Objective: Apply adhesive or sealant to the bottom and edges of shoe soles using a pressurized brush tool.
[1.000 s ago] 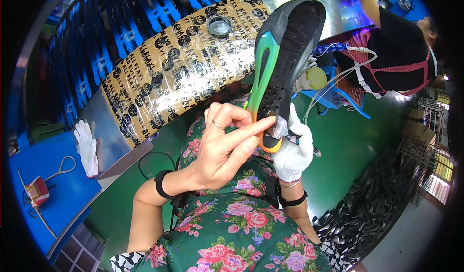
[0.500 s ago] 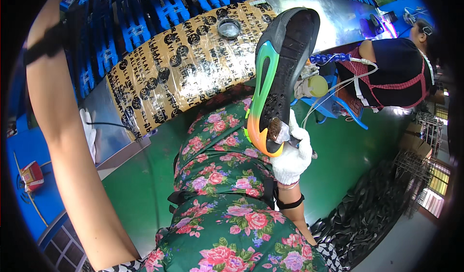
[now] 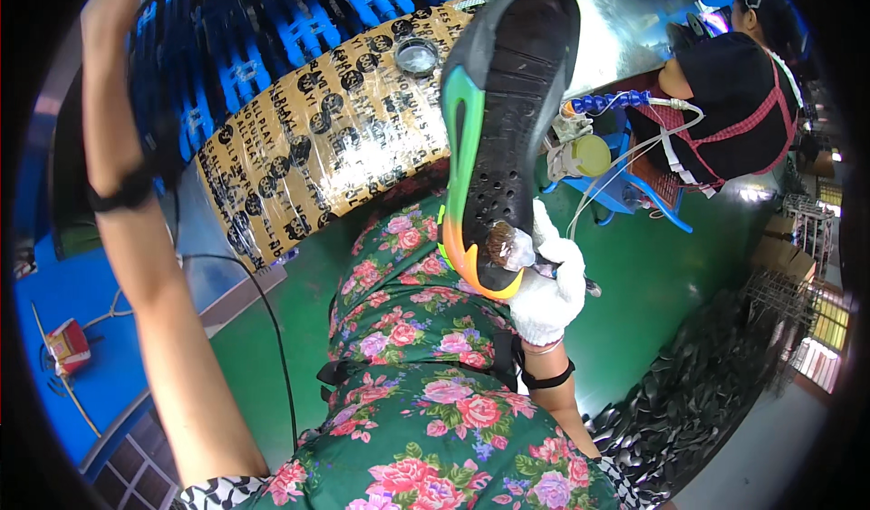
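My right hand [image 3: 548,301], in a white knit glove, is closed at the heel end of a shoe sole [image 3: 512,138]. The sole is black inside, with small holes and a green-to-orange sidewall, and stands tilted with its toe away from me. In the same hand is what looks like a brush [image 3: 501,244], its brown bristles wrapped in something clear and lying over the heel. A dark handle end shows beyond the glove. My bare left forearm [image 3: 163,329], with a black band, stretches to the far left; its hand lies beyond the picture's edge.
A taped cardboard sheet [image 3: 335,138] covers the bench's near edge, with a small round dish [image 3: 417,57] on it. Blue racks [image 3: 272,38] line the back. At right sit a co-worker [image 3: 725,116] and a blue stool [image 3: 625,188]. A heap of black pieces [image 3: 689,401] lies lower right.
The sole has shifted left and nearer to me. My left forearm has swung to the right. A white glove seen on the bench beside that arm no longer shows.
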Demonstrator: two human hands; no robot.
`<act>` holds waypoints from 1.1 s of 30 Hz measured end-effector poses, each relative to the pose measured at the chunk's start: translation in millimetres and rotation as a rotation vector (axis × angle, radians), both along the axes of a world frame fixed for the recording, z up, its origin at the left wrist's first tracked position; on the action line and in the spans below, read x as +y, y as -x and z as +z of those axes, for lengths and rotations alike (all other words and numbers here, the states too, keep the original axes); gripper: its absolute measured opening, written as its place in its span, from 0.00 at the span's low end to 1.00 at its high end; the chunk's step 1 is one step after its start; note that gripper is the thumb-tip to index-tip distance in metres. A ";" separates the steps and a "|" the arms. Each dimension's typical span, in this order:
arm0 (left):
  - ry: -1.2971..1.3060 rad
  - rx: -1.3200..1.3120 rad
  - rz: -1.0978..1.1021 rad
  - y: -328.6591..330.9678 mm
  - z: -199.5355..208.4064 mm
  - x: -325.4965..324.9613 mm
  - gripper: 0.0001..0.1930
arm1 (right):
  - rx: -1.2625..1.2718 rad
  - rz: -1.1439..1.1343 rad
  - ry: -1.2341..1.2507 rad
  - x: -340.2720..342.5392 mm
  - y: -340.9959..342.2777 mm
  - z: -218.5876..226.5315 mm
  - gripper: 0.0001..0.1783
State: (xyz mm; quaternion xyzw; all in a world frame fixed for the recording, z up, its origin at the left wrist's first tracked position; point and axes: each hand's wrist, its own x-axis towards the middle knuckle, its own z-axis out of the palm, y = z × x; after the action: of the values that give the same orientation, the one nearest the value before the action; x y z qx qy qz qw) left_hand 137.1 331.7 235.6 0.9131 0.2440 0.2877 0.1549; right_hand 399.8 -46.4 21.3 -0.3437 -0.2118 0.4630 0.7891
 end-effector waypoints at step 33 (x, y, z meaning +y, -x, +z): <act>1.547 -1.116 -0.778 -116.1 -230.5 -168.4 0.66 | -1.304 0.069 0.035 22.7 5.7 74.3 0.16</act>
State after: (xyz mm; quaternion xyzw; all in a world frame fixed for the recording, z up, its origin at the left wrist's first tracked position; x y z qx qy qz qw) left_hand 253.2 163.3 5.2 0.3156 -0.0566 0.3650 0.8741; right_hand 394.2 -23.6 95.6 -0.5597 -0.6504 0.1881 0.4778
